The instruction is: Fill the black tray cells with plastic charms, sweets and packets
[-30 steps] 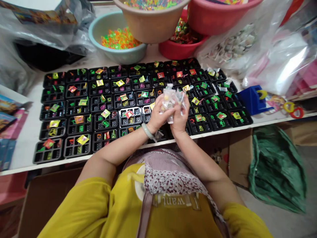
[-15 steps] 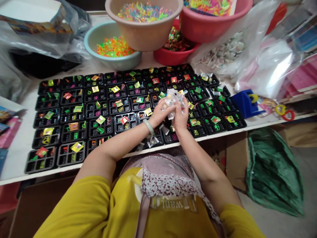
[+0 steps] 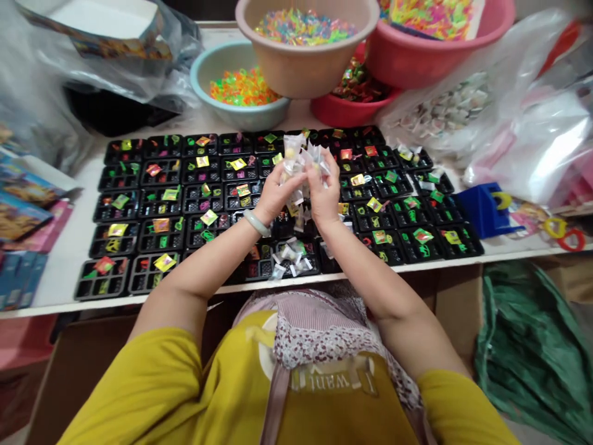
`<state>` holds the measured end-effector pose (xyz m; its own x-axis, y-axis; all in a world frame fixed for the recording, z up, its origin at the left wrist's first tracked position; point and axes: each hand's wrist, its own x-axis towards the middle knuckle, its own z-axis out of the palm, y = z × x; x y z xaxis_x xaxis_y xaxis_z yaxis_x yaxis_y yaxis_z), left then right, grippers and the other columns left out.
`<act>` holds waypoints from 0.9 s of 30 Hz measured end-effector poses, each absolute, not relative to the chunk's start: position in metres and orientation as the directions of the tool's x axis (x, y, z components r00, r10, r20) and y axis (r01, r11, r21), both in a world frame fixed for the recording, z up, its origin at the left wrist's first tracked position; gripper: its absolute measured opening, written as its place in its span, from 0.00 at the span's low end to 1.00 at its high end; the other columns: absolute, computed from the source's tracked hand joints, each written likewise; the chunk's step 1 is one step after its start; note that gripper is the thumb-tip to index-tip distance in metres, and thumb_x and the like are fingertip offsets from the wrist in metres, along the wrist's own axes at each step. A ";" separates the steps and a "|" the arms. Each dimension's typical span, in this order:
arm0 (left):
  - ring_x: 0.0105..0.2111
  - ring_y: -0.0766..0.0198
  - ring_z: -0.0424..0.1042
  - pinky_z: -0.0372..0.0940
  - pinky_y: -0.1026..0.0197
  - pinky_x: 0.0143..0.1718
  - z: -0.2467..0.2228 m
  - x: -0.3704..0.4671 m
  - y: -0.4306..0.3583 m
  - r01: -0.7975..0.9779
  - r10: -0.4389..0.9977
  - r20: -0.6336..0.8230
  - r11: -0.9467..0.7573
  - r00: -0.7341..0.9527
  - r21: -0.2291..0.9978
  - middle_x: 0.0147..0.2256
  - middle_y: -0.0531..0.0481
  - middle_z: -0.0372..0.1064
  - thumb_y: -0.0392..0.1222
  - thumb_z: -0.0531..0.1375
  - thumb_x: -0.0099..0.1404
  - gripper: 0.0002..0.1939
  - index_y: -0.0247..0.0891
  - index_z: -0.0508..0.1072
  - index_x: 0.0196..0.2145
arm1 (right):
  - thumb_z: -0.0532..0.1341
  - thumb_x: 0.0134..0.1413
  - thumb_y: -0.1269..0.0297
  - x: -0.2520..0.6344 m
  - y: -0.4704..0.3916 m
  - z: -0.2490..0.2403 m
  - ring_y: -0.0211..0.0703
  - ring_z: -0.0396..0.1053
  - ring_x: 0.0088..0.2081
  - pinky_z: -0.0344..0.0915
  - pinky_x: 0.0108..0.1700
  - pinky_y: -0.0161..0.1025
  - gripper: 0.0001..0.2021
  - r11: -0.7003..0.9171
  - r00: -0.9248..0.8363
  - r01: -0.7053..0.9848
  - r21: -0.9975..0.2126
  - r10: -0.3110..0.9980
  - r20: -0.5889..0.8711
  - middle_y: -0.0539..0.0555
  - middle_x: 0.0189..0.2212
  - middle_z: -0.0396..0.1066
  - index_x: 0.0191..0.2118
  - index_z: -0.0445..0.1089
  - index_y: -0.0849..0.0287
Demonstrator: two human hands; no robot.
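Both hands meet above the middle of the black compartment trays (image 3: 134, 283), cupped around a bunch of small clear wrapped packets (image 3: 293, 148). My left hand (image 3: 277, 196), with a pale bangle on its wrist, closes on the bunch from the left. From the right, my right hand (image 3: 325, 194) presses on the same packets, its thumb near the left one. Below the hands, several more wrapped packets (image 3: 293, 256) lie heaped on a front tray. Most trays carry a small colourful sachet (image 3: 164, 262) and little plastic toys. Trays right under the hands are partly hidden.
Behind the trays stand a light blue basin (image 3: 241, 114), a beige basin (image 3: 306, 59), a red basin (image 3: 356, 111) and a pink basin (image 3: 430, 55). A blue tape dispenser (image 3: 484, 210) sits at right. A green sack (image 3: 532, 346) is below the table edge.
The view has shifted, so the table appears further right. My hands have moved left over the trays, and more loose packets now lie on the front tray beneath them.
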<state>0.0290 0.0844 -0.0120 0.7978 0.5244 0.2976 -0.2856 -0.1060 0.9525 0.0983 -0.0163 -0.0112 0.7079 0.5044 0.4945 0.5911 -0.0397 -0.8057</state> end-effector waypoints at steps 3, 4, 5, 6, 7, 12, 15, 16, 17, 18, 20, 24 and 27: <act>0.47 0.55 0.71 0.64 0.56 0.50 -0.013 -0.005 0.115 -0.234 0.584 0.260 -0.122 0.769 0.965 0.45 0.47 0.72 0.62 0.65 0.52 0.30 0.41 0.71 0.47 | 0.50 0.62 0.47 0.069 0.019 -0.011 0.49 0.54 0.63 0.56 0.64 0.52 0.26 0.046 0.779 0.456 -0.889 0.462 0.423 0.56 0.60 0.54 0.62 0.54 0.49; 0.46 0.55 0.72 0.65 0.56 0.49 -0.014 -0.017 0.124 -0.214 0.605 0.243 -0.122 0.759 0.969 0.45 0.47 0.73 0.62 0.65 0.51 0.31 0.40 0.71 0.47 | 0.51 0.62 0.47 0.059 0.029 -0.012 0.50 0.54 0.63 0.56 0.64 0.53 0.25 0.063 0.771 0.430 -0.901 0.494 0.403 0.56 0.60 0.55 0.62 0.56 0.49; 0.46 0.55 0.72 0.65 0.57 0.48 -0.015 -0.029 0.133 -0.195 0.625 0.228 -0.122 0.747 0.973 0.44 0.47 0.73 0.62 0.65 0.51 0.31 0.40 0.71 0.47 | 0.52 0.61 0.47 0.050 0.038 -0.013 0.50 0.54 0.63 0.56 0.64 0.52 0.25 0.078 0.756 0.409 -0.909 0.528 0.386 0.56 0.60 0.56 0.61 0.57 0.49; 0.45 0.56 0.72 0.65 0.57 0.48 -0.016 -0.041 0.140 -0.177 0.644 0.214 -0.123 0.734 0.976 0.44 0.47 0.73 0.61 0.65 0.50 0.31 0.40 0.71 0.47 | 0.53 0.61 0.47 0.041 0.047 -0.013 0.50 0.54 0.63 0.56 0.63 0.52 0.25 0.093 0.744 0.389 -0.917 0.555 0.372 0.57 0.59 0.56 0.60 0.58 0.49; 0.45 0.56 0.72 0.65 0.57 0.48 -0.016 -0.053 0.148 -0.160 0.663 0.201 -0.124 0.721 0.979 0.44 0.47 0.73 0.61 0.66 0.50 0.31 0.40 0.71 0.46 | 0.54 0.60 0.47 0.032 0.055 -0.013 0.49 0.55 0.63 0.57 0.63 0.51 0.24 0.104 0.732 0.371 -0.923 0.579 0.359 0.57 0.59 0.57 0.59 0.59 0.49; 0.42 0.58 0.73 0.66 0.57 0.47 -0.018 -0.108 0.174 -0.054 0.737 0.097 -0.082 0.669 0.995 0.42 0.47 0.75 0.56 0.68 0.47 0.29 0.37 0.73 0.44 | 0.59 0.55 0.47 -0.007 0.082 -0.017 0.48 0.58 0.61 0.59 0.61 0.48 0.24 0.128 0.690 0.265 -0.956 0.667 0.281 0.58 0.57 0.60 0.54 0.64 0.52; 0.41 0.58 0.73 0.66 0.57 0.46 -0.018 -0.134 0.181 0.019 0.746 0.034 -0.063 0.665 0.998 0.41 0.46 0.75 0.53 0.70 0.44 0.30 0.36 0.74 0.44 | 0.62 0.52 0.47 -0.024 0.085 -0.022 0.49 0.59 0.60 0.60 0.60 0.47 0.25 0.125 0.665 0.190 -0.974 0.713 0.222 0.58 0.56 0.61 0.52 0.66 0.53; 0.40 0.58 0.73 0.66 0.57 0.46 -0.018 -0.140 0.182 0.041 0.747 0.015 -0.057 0.664 0.998 0.41 0.46 0.75 0.52 0.71 0.43 0.30 0.35 0.74 0.43 | 0.62 0.51 0.46 -0.028 0.085 -0.024 0.49 0.59 0.59 0.61 0.60 0.47 0.25 0.125 0.652 0.174 -0.977 0.729 0.209 0.58 0.56 0.61 0.52 0.66 0.52; 0.39 0.59 0.73 0.66 0.57 0.46 -0.018 -0.145 0.182 0.056 0.750 -0.002 -0.047 0.662 0.997 0.40 0.46 0.75 0.52 0.71 0.42 0.31 0.35 0.74 0.43 | 0.63 0.50 0.46 -0.030 0.085 -0.025 0.49 0.60 0.59 0.61 0.60 0.47 0.25 0.125 0.638 0.162 -0.979 0.744 0.200 0.57 0.56 0.62 0.52 0.67 0.52; 0.39 0.59 0.73 0.67 0.57 0.45 -0.018 -0.149 0.183 0.067 0.753 -0.019 -0.033 0.658 0.997 0.39 0.47 0.76 0.52 0.71 0.42 0.31 0.35 0.75 0.42 | 0.63 0.49 0.46 -0.032 0.085 -0.026 0.49 0.60 0.59 0.61 0.59 0.47 0.25 0.125 0.622 0.153 -0.980 0.758 0.193 0.57 0.55 0.62 0.51 0.67 0.52; 0.37 0.60 0.73 0.67 0.58 0.43 -0.018 -0.154 0.185 0.068 0.761 -0.045 0.002 0.647 0.998 0.38 0.47 0.76 0.52 0.72 0.41 0.31 0.34 0.75 0.41 | 0.64 0.49 0.46 -0.033 0.086 -0.027 0.49 0.60 0.59 0.61 0.59 0.47 0.25 0.119 0.599 0.146 -0.982 0.779 0.184 0.57 0.55 0.63 0.51 0.68 0.52; 0.32 0.62 0.72 0.68 0.61 0.35 -0.018 -0.159 0.201 0.040 0.767 -0.075 0.064 0.637 0.997 0.35 0.48 0.75 0.52 0.72 0.40 0.30 0.34 0.75 0.40 | 0.64 0.48 0.46 -0.030 0.104 -0.023 0.50 0.60 0.58 0.62 0.58 0.48 0.26 0.091 0.552 0.170 -0.981 0.816 0.171 0.57 0.56 0.62 0.51 0.68 0.52; 0.28 0.64 0.72 0.67 0.64 0.31 -0.012 -0.164 0.221 0.036 0.772 -0.069 0.059 0.632 0.998 0.33 0.49 0.74 0.50 0.71 0.41 0.28 0.34 0.74 0.39 | 0.64 0.48 0.46 -0.028 0.129 -0.017 0.50 0.60 0.58 0.61 0.58 0.47 0.27 0.080 0.511 0.191 -0.978 0.843 0.169 0.58 0.57 0.62 0.52 0.67 0.53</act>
